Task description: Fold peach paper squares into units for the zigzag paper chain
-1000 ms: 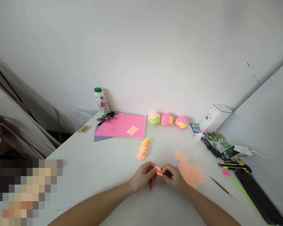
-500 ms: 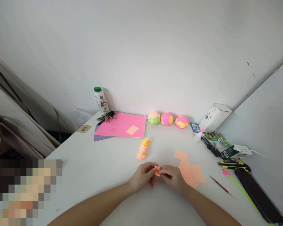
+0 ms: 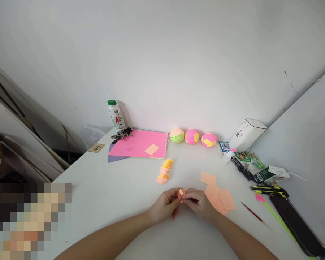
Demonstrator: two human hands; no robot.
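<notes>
Both left hand and right hand pinch one small, folded orange paper piece, just beyond which lies a row of folded yellow-and-peach paper units. Its paler face has just turned upward; shaping appears unfinished.

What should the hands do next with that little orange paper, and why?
Maybe pinch its fold flatter: the little orange paper looks bent and partly open between the left hand and right hand, both already gripping it, while the folded pieces lined up beyond them look more neatly creased.
</notes>
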